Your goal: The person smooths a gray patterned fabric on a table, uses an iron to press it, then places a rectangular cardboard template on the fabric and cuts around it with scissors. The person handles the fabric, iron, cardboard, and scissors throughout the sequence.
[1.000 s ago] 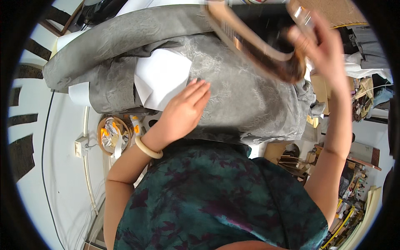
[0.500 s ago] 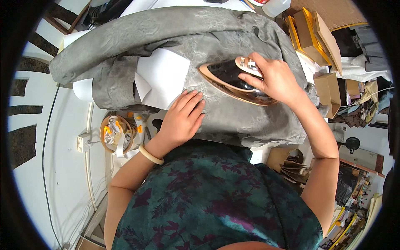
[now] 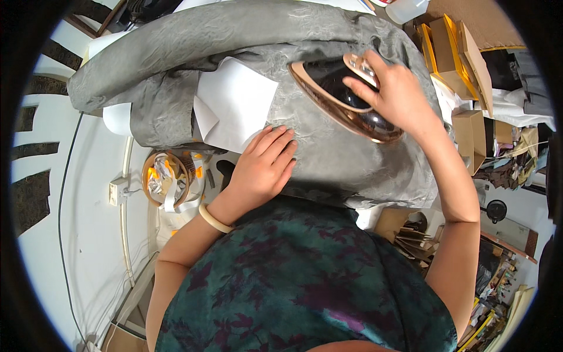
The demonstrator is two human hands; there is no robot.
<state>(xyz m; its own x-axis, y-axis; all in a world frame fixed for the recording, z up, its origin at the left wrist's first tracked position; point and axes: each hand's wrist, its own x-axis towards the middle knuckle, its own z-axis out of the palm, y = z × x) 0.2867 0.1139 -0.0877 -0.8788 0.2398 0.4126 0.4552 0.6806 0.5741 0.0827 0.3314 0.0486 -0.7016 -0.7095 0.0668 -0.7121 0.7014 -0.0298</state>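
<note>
A grey patterned garment (image 3: 328,152) lies spread over the work surface, with a long piece running along its far side. My right hand (image 3: 397,94) is closed round the handle of a black and copper-coloured iron (image 3: 337,88), whose pointed end faces left over the cloth. Whether its soleplate touches the fabric I cannot tell. My left hand (image 3: 267,161) rests flat on the garment's near part, fingers stretched out. Its fingertips lie by the lower right edge of a sheet of white paper (image 3: 240,102), which has one folded corner and sits on the garment.
At the near left stands a round bin (image 3: 167,182) with scraps and white strips. A white socket box (image 3: 118,192) is on the wall beside it. Yellow-edged cardboard boxes (image 3: 454,56) stand at the far right, near a translucent bottle (image 3: 406,9). An open carton (image 3: 469,141) sits below them.
The iron has shifted slightly right and its tip has swung toward the far side, my right hand moving with it. My left hand stays flat in nearly the same place.
</note>
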